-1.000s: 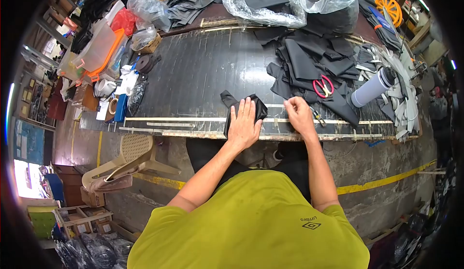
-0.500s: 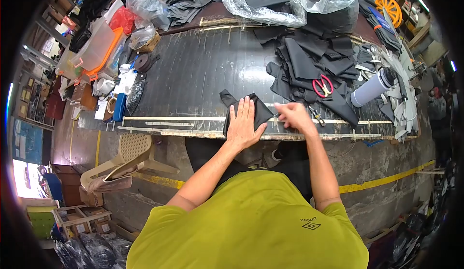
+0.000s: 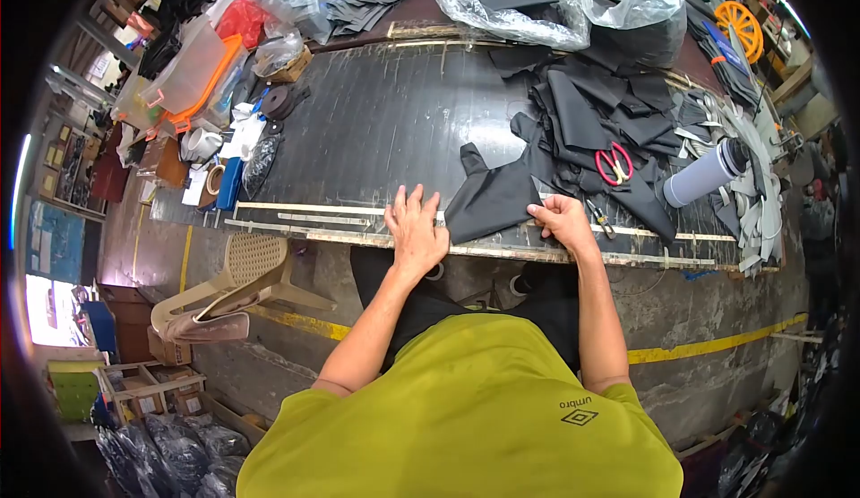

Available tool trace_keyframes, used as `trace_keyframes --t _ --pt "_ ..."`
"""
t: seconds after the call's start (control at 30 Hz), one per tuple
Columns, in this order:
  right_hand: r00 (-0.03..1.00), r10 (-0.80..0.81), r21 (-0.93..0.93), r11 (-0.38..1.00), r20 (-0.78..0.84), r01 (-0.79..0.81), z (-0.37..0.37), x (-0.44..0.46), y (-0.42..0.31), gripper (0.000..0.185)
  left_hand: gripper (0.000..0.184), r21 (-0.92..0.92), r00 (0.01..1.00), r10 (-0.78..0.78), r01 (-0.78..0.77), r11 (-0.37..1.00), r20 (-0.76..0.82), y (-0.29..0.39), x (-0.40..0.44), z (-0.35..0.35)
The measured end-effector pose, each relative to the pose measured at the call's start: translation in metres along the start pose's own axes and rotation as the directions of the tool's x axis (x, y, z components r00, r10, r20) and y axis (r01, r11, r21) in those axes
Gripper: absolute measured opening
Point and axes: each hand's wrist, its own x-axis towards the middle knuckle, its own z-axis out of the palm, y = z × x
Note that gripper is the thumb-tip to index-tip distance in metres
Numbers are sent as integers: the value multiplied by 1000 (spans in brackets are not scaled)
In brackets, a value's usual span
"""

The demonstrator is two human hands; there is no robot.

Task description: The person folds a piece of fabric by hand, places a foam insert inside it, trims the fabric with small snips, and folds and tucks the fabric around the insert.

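Note:
A cut piece of black fabric (image 3: 494,195) lies at the front edge of the dark table, with a narrow tab pointing away from me. My right hand (image 3: 561,222) pinches its right corner between thumb and fingers. Just left of the fabric, my left hand (image 3: 417,234) rests over the table edge with its fingers spread, holding nothing. Beyond my right hand are red-handled scissors (image 3: 614,165) on a heap of black fabric pieces (image 3: 582,117). A small cutter-like tool (image 3: 600,218) lies close to my right hand.
A grey-lilac bottle (image 3: 706,174) stands at the right beside grey strips (image 3: 760,202). Plastic bags (image 3: 511,5) with black pieces sit at the back. On the left are a clear bin with orange trim (image 3: 204,77), tape rolls and a blue box (image 3: 230,183). A beige chair (image 3: 255,270) stands below.
My left hand has come off the fabric and moved left. The fabric now lies spread further right, and my right hand has closed on its corner. The view has shifted slightly.

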Motion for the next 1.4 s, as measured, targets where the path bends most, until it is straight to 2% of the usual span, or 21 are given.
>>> trace_keyframes --t 0.17,0.2,0.3,0.33,0.37,0.43,0.47,0.53,0.63,0.7,0.73,0.77,0.83,0.93,1.03,1.07,1.13,1.23,1.3,1.37,1.4 --pt "999 -8 -110 994 -31 4 -4 9 6 24 44 -247 999 -10 20 969 41 12 19 8" --pt "997 -25 -153 988 -69 15 0 8 4 24 32 -227 999 -10 -1 974 -49 22 21 6" --pt "986 -95 -266 962 -135 56 7 3 4 22 24 -160 997 32 -42 986 -65 30 31 4" --pt "987 -99 -261 963 -130 62 6 5 8 22 13 -88 968 104 -127 988 -229 30 37 4" --pt "987 -102 -257 964 -126 67 5 6 12 21 7 -88 970 43 -66 994 -241 29 40 3" --pt "992 -102 -179 980 -77 87 1 6 17 20 10 -276 983 -125 83 957 -136 19 44 0" --pt "992 -112 -159 982 -51 102 1 5 20 19 16 -477 972 -217 148 866 -92 13 44 10" --pt "989 -142 -129 982 -30 137 3 2 19 19 16 -371 974 -91 9 929 -205 29 43 3" --pt "989 -145 -131 981 9 145 0 -2 18 19 14 -323 978 22 -89 942 -206 28 43 -5" --pt "990 -141 -181 973 30 144 -5 -6 17 19 16 -403 978 -18 -68 912 -207 15 50 7" --pt "989 -141 -208 967 37 146 -8 -7 16 19 12 -694 965 -244 112 711 -94 14 53 12" --pt "991 -133 -195 971 31 136 -8 -8 16 20 12 -561 983 -176 113 820 -60 3 54 9" --pt "993 -114 -170 978 27 117 -8 -10 17 21 23 -242 976 199 -214 946 -84 4 54 -12" --pt "993 -114 -184 977 -10 110 -5 -7 14 21 42 -397 987 159 -131 909 39 2 47 -14" --pt "996 -49 -332 943 -69 23 1 -12 2 28 54 -294 980 198 -183 938 20 -7 40 -16" --pt "960 -229 -509 853 -163 118 7 -18 -2 30 59 -263 969 246 -228 938 37 -11 36 -16" --pt "780 -590 -815 546 -209 195 27 -32 -11 36 59 -228 964 264 -251 941 28 -3 25 -20" --pt "735 -675 -735 534 -73 417 56 -34 -25 41 57 -204 971 239 -232 951 9 -3 15 -13" --pt "717 -690 -717 453 94 530 78 -31 -27 30 56 -198 974 226 -225 954 -21 1 15 -6" --pt "667 -739 -776 364 96 515 98 -17 1 29 52 -146 982 183 -189 971 -54 8 19 1" --pt "686 -724 -761 402 76 509 100 -15 6 30 50 -105 985 159 -166 981 -71 13 22 4"
